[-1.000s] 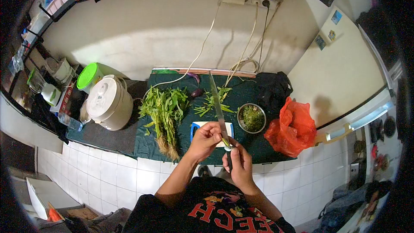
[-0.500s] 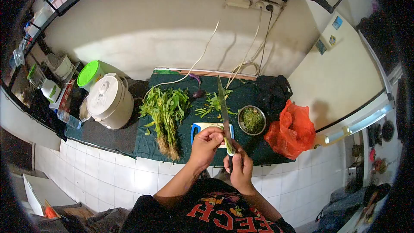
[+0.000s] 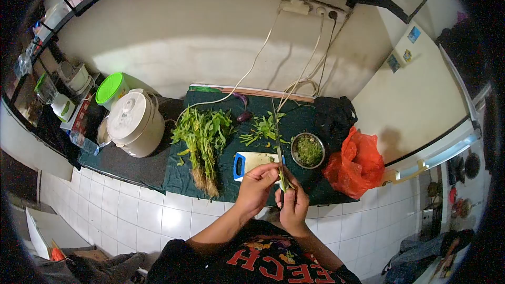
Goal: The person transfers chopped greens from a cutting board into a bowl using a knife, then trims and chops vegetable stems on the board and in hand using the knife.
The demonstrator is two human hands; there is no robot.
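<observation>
My right hand is closed round the dark handle of a long knife, whose blade points away from me, seen nearly edge-on. Against the blade my left hand pinches a short piece of green stem; its lower end lies by my right thumb. Both hands are above the near edge of a white cutting board with a blue handle. Right of the board stands a metal bowl of chopped greens. Picked leafy stems lie behind the board, and a rooted bunch of leafy greens lies to its left.
A purple eggplant lies at the back of the green-covered table. An orange-red plastic bag stands at the right, with a black bag behind it. A white rice cooker stands left. Cables hang from the wall socket.
The knife blade has turned from showing its flat side to nearly edge-on. My hands have moved slightly right and nearer me, still holding stem and knife; more of the board shows.
</observation>
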